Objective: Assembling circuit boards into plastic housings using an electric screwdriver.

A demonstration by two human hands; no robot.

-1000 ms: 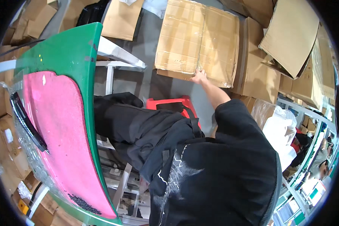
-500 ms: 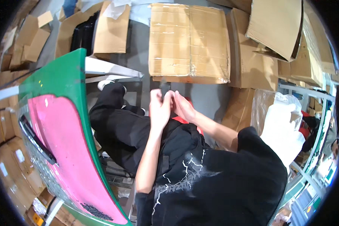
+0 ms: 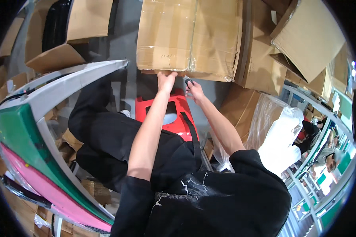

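Note:
A large taped cardboard box [image 3: 166,43] stands in front of me. My left hand [image 3: 167,81] touches its near edge, fingers apart, the fingertips partly hidden there. Just to the right, my right hand [image 3: 195,91] is closed around a small black box cutter [image 3: 189,82], whose pale tip points up at the box's near edge beside the taped middle seam. A few details of the tool are too small to make out. Between my forearms and the box sits a red plastic stool [image 3: 181,103] with an opening in its top.
To the left stands a metal-framed table [image 3: 79,65] with a green top [image 3: 17,118] and pink mat [image 3: 31,179]. More cardboard boxes [image 3: 261,59] crowd the right, by a clear plastic bag [image 3: 265,118] with white contents. An open box [image 3: 89,19] lies far left.
My hands have moved apart, from together over my lap to the box's near edge. My view has shifted closer to the box, and the red stool shows more.

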